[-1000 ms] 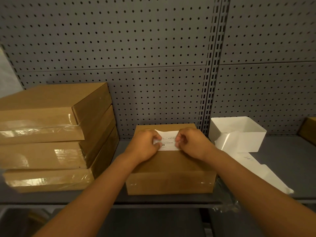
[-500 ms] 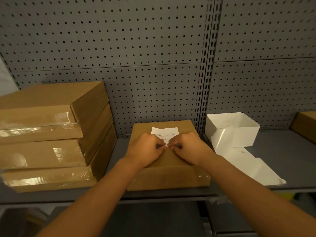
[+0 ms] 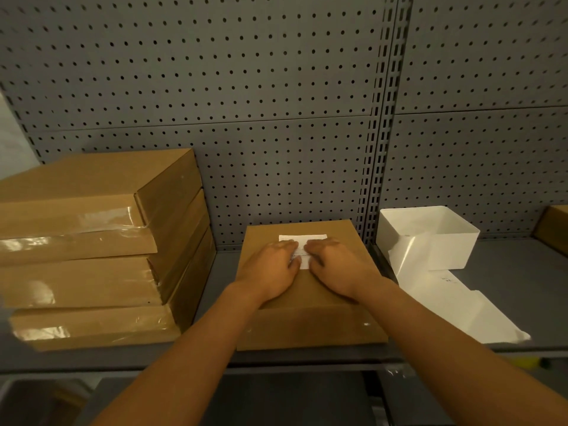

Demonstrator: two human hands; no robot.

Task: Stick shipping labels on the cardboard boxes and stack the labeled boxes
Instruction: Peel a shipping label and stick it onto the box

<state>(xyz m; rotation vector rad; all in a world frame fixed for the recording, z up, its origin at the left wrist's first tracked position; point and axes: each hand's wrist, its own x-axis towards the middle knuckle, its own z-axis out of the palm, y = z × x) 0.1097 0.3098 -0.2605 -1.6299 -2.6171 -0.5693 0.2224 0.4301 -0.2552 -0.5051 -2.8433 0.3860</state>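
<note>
My hands cover the lower half of the shipping label [image 3: 302,241], so its print is too blurred and hidden to read. The label lies flat on the cardboard box [image 3: 310,296] at frame centre, its long axis running left to right; the box's long axis runs away from me toward the pegboard [image 3: 246,87]. My left hand [image 3: 270,269] and right hand [image 3: 335,265] lie side by side, fingers flat, pressing the label down. At left, a stack of three boxes [image 3: 92,250] is cut off by the frame edge. At right, a white bin [image 3: 430,238] holds glossy backing sheets [image 3: 461,305] spilling onto the shelf [image 3: 522,272].
</note>
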